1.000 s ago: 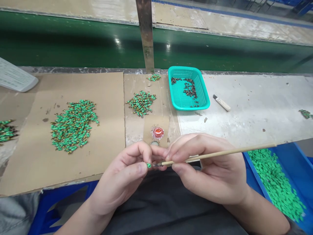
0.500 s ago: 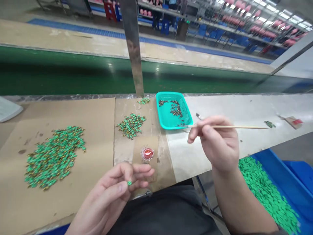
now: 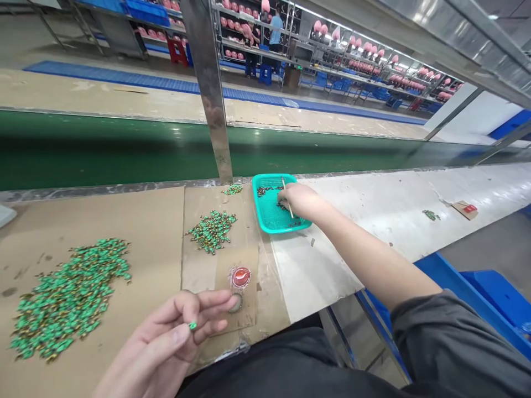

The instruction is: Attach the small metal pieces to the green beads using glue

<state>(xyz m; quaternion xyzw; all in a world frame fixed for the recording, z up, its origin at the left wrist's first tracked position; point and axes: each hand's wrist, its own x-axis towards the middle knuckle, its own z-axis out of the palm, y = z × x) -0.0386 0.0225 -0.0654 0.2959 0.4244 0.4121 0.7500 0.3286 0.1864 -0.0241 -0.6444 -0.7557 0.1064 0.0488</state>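
Low in the picture, my left hand (image 3: 160, 334) pinches a small green piece (image 3: 192, 325) between thumb and forefinger, its other fingers loosely stretched out. My right hand (image 3: 302, 200) reaches into a turquoise plastic basket (image 3: 256, 207) holding small dark parts (image 3: 263, 191). A thin light wooden stick (image 3: 284, 185) is held in that hand, standing out past the fingers. The right fingertips are partly hidden, so I cannot tell if they grip a dark part too. Just beyond my left fingertips lie a small round red pool (image 3: 241, 277) and a greyish round object (image 3: 236, 303).
A large heap of green-and-gold pieces (image 3: 68, 298) spreads over cardboard (image 3: 153, 226) at left. Smaller piles (image 3: 211, 231) (image 3: 233, 189) lie nearer the basket. A metal post (image 3: 211, 99) rises behind. Blue bins (image 3: 493, 298) stand below the table's right edge.
My right hand has moved forward and left into the basket, and the stick has swung from level to steep. My left hand still pinches the green piece. The camera view has shifted.
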